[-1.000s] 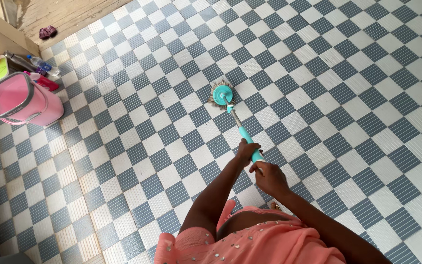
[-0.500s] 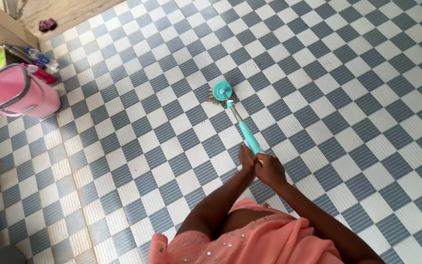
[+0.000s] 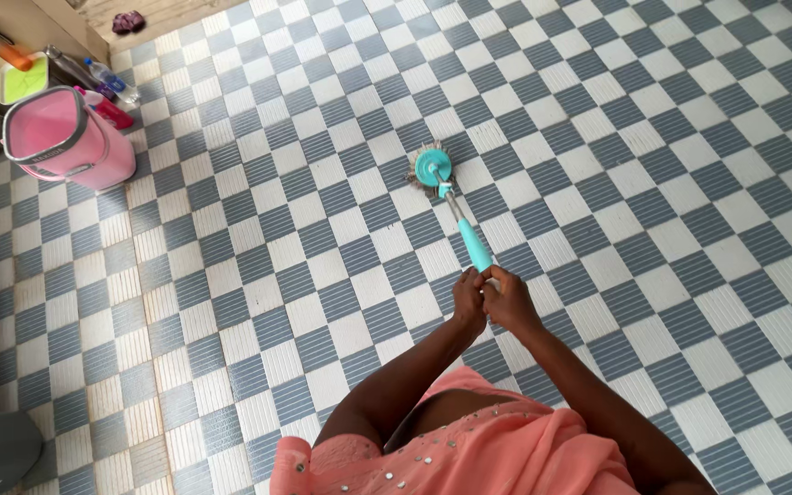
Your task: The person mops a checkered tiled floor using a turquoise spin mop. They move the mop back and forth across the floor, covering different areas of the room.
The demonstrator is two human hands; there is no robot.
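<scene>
Teal and slim, the mop (image 3: 456,206) runs its long axis from the hands up and slightly left, its round teal head with pale fringed strands flat on the ribbed grey-and-white checkered floor (image 3: 653,183), near mid-floor. Left hand (image 3: 467,302) and right hand (image 3: 509,301) touch, both curled tight around the handle's near end. Toward the floor's far-left corner stands a glossy pink bucket (image 3: 68,139).
</scene>
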